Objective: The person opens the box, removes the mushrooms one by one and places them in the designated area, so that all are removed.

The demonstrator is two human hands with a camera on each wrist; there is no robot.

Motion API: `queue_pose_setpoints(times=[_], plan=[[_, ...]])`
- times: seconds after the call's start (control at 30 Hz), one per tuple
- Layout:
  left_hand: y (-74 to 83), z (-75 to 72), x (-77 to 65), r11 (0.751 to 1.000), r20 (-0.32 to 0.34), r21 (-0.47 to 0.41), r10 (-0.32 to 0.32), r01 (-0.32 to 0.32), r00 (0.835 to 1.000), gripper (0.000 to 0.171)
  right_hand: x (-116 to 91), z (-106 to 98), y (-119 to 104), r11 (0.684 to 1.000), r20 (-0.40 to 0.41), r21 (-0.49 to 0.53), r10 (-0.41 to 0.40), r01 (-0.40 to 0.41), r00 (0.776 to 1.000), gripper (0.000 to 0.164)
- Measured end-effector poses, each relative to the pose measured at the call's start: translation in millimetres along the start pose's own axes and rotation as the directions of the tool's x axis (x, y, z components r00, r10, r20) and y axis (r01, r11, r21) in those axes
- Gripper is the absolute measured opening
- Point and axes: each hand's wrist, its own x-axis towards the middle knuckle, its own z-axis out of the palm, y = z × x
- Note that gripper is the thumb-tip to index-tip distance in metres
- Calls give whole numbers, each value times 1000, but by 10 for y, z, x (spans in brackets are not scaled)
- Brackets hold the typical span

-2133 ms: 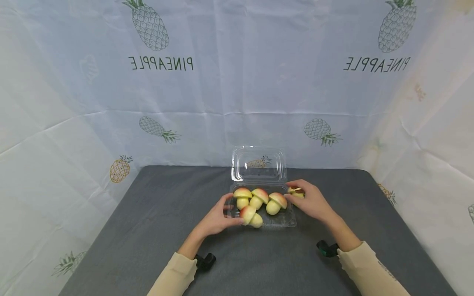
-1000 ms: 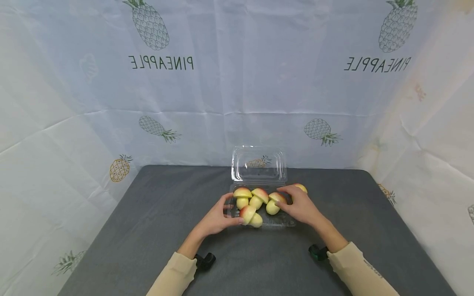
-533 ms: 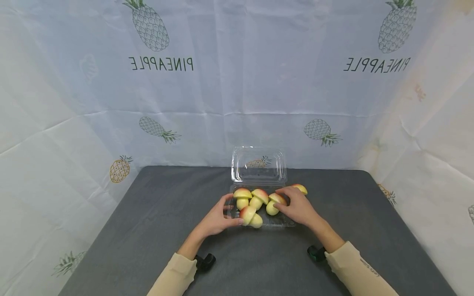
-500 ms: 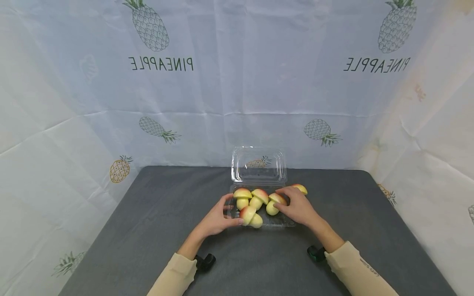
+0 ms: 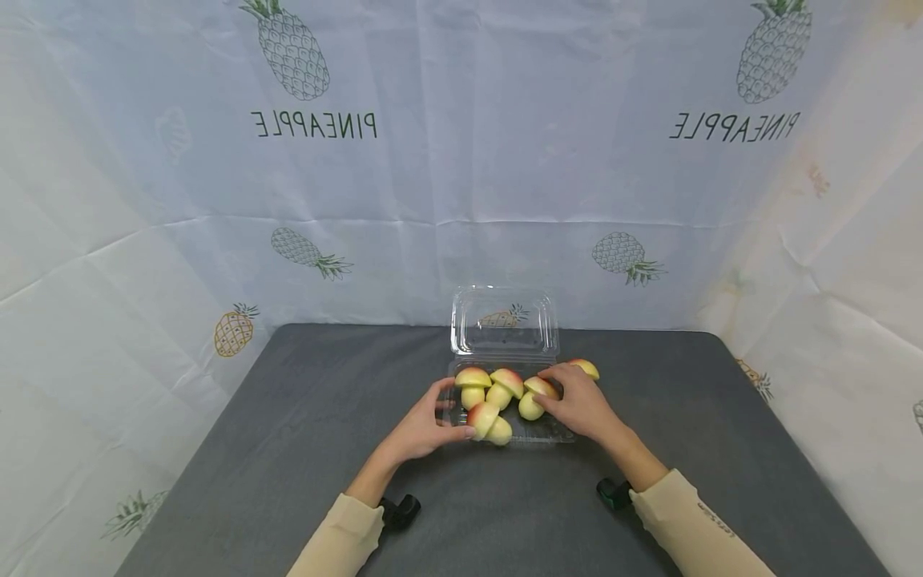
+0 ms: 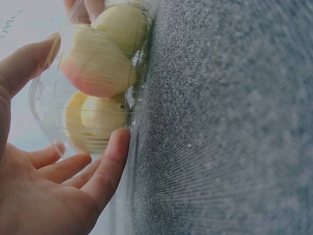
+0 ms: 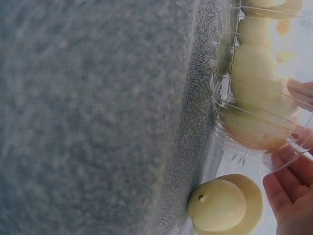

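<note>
Several yellow toy mushrooms with reddish caps lie in an open clear plastic clamshell box (image 5: 551, 437) in the head view. My left hand (image 5: 424, 423) holds the box at its left side, thumb near the front corner. In the left wrist view its fingers (image 6: 110, 171) reach along the box wall. My right hand (image 5: 580, 405) pinches the rightmost mushroom (image 5: 532, 407) inside the box, thumb and forefinger around its cap. The right wrist view shows the other fingers outside the box wall. Another mushroom (image 7: 217, 205) lies on the table outside the box, partly hidden behind my right hand in the head view.
The clear lid (image 5: 505, 320) stands raised at the back of the box. Under everything is a dark grey cloth-covered table (image 5: 346, 377). A white curtain (image 5: 461, 160) with pineapple prints hangs behind it and along both sides.
My right hand has moved left from beside the outer mushroom onto the rightmost mushroom in the box, then stayed almost still. My left hand has kept its place on the box.
</note>
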Motion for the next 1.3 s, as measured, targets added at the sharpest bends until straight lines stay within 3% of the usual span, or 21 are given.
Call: queue_pose_setpoints(times=[0.7,1.3], plan=[[5,5,-4,1000,0,9,0,0,1000,98,-3,-2,24,999,-13,29,17,-17,1000,34],[10,4,2,1000,-5,10,-4,4,1000,98,-7,-126,10,994,-101,97,-34,44,994,30]])
